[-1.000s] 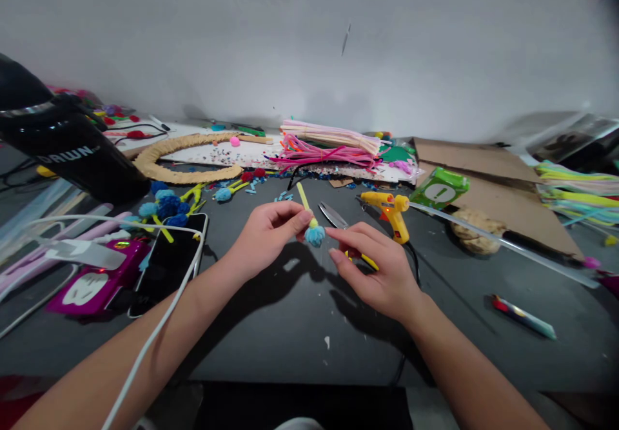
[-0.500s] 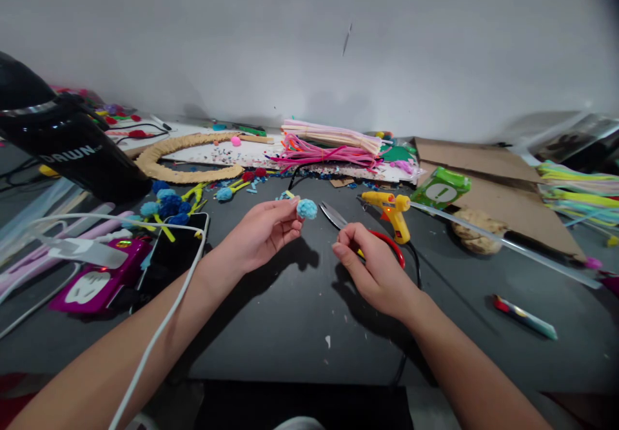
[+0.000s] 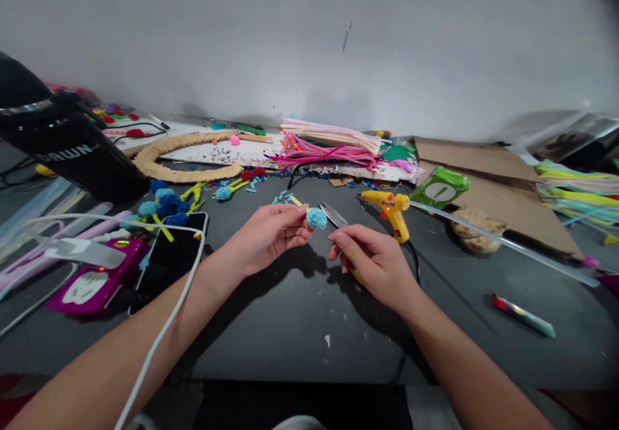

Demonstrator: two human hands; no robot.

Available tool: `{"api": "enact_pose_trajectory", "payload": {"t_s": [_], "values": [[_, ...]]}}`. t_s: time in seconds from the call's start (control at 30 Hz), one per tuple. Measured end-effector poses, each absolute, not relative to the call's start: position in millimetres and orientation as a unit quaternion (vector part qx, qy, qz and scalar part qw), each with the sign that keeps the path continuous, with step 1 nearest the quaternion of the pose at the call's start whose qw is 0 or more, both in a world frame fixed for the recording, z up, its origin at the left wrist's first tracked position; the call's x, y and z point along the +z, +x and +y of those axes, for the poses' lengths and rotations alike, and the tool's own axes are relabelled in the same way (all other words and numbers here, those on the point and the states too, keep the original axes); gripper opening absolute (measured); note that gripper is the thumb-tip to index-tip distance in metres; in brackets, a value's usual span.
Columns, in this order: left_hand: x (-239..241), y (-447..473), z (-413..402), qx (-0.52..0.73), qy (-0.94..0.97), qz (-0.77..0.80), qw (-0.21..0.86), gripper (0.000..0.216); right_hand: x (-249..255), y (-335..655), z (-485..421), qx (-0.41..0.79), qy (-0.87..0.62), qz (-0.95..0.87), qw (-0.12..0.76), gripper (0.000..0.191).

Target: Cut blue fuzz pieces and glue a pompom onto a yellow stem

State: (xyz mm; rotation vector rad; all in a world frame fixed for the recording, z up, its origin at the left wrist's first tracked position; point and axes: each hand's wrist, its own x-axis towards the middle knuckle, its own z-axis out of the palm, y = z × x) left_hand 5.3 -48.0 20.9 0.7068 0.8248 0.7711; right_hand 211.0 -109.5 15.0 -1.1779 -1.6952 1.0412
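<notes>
Between its thumb and fingertips, my left hand (image 3: 278, 238) pinches a light blue fuzzy pipe-cleaner flower (image 3: 317, 218) with a bit of yellow stem. Just to the right is my right hand (image 3: 372, 259), fingers curled in and nothing visible in them. Under that hand the scissors (image 3: 334, 215) lie on the table. Their blades point toward the flower, and the hand hides most of the handles. The two hands are close but apart.
A yellow glue gun (image 3: 387, 207) rests behind my right hand, near a green box (image 3: 440, 186). Pipe-cleaner bundles (image 3: 329, 146) lie at the back. On the left stand a black bottle (image 3: 72, 140), a purple power strip (image 3: 104, 282) and blue pipe-cleaner flowers (image 3: 169, 204).
My left hand has moved slightly right with the flower, which now sits by the scissors' tips. The right hand has shifted a little and covers more of the scissors' red handle.
</notes>
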Motion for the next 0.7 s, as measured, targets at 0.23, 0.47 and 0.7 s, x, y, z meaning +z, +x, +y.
{"api": "enact_pose_trajectory", "payload": {"t_s": [0.23,0.47,0.7], "values": [[20.1,9.3,-52.7,0.337,0.412,0.365,0.764,0.022,22.2,205.8,-108.4,0.482,-0.463,-0.607,0.430,0.023],[16.4,8.4,-53.0,0.335,0.443,0.359,0.750,0.025,24.3,206.4,-108.5,0.507,-0.460,-0.604,0.407,0.025],[15.8,8.2,-53.0,0.332,0.431,0.356,0.760,0.025,24.2,205.7,-107.1,0.519,-0.457,-0.593,0.413,0.028]]}}
